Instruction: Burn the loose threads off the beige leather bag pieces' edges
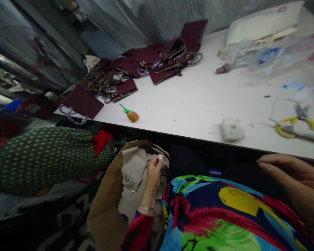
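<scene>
My left hand [154, 169], a bracelet at its wrist, is over an open cardboard box [104, 198] beside my lap. Its fingers are pinched together around a small white piece [161, 158], too small to identify. Under that hand the box holds many flat grey-beige pieces [133, 170], some with small shiny metal fittings. On the other side, my right hand [290, 177] hovers over my lap near the table's front edge. Its fingers are stretched out and slightly bent, with nothing visible in them.
Dark red handbags [146, 59] with wrapped handles are heaped on the white table [193, 97]. A glue bottle [132, 115], a whitish block [232, 129], yellow-handled scissors [288, 127] and plastic bags [285, 55] lie there too. To the left sits a person in dotted green clothing [54, 157].
</scene>
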Demonstrator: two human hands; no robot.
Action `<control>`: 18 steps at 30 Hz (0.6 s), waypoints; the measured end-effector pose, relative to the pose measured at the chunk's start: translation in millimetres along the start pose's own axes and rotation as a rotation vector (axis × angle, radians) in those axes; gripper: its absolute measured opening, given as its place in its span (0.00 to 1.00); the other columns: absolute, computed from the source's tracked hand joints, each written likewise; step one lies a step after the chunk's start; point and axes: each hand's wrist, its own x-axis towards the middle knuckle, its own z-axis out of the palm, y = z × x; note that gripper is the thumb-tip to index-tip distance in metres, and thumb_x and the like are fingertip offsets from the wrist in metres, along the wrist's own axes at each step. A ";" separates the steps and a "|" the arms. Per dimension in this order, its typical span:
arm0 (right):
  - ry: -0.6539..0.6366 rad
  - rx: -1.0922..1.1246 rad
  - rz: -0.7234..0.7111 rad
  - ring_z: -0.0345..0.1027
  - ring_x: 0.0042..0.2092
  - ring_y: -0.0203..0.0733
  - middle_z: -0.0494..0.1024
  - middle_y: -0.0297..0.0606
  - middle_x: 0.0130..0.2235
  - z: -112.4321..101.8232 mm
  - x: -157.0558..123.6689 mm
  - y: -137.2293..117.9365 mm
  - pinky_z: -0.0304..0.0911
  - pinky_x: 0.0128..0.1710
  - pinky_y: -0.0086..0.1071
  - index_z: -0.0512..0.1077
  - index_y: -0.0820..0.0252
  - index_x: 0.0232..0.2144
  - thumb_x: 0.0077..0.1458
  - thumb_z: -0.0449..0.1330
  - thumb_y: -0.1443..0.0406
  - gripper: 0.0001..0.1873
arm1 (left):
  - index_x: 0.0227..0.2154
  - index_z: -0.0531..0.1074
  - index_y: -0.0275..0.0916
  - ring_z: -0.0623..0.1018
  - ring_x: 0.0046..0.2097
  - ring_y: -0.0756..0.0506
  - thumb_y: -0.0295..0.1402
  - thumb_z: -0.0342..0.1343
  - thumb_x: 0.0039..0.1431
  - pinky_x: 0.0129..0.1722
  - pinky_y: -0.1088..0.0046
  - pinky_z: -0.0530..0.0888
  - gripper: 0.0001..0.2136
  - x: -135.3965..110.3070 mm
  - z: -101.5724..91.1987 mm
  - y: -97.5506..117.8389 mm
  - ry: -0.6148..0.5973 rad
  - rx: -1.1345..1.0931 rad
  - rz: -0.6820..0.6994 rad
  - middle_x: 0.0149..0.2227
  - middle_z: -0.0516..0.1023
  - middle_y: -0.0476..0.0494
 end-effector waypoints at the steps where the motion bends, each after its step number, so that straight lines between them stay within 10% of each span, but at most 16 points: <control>1: -0.057 0.044 -0.003 0.80 0.41 0.52 0.85 0.41 0.39 3.3 -5.3 -7.9 0.75 0.43 0.40 0.83 0.48 0.34 0.47 0.71 0.47 0.17 | 0.41 0.80 0.36 0.79 0.41 0.43 0.46 0.68 0.55 0.42 0.69 0.75 0.19 -10.3 10.7 10.3 -0.079 -0.012 -0.005 0.41 0.81 0.40; 10: -0.194 0.302 -0.265 0.77 0.41 0.41 0.81 0.36 0.38 25.7 -27.4 -32.2 0.74 0.41 0.30 0.82 0.53 0.37 0.63 0.64 0.65 0.05 | 0.44 0.77 0.38 0.71 0.35 0.49 0.45 0.61 0.67 0.38 0.74 0.68 0.14 -76.4 135.9 53.1 -0.796 -0.100 -0.094 0.32 0.71 0.49; 18: -0.109 0.442 -0.012 0.76 0.35 0.38 0.81 0.34 0.33 25.0 -40.4 0.2 0.73 0.37 0.27 0.79 0.56 0.36 0.62 0.65 0.60 0.06 | 0.40 0.75 0.38 0.68 0.35 0.49 0.48 0.58 0.68 0.37 0.74 0.67 0.16 -76.0 151.2 37.2 -0.912 0.032 -0.128 0.33 0.69 0.49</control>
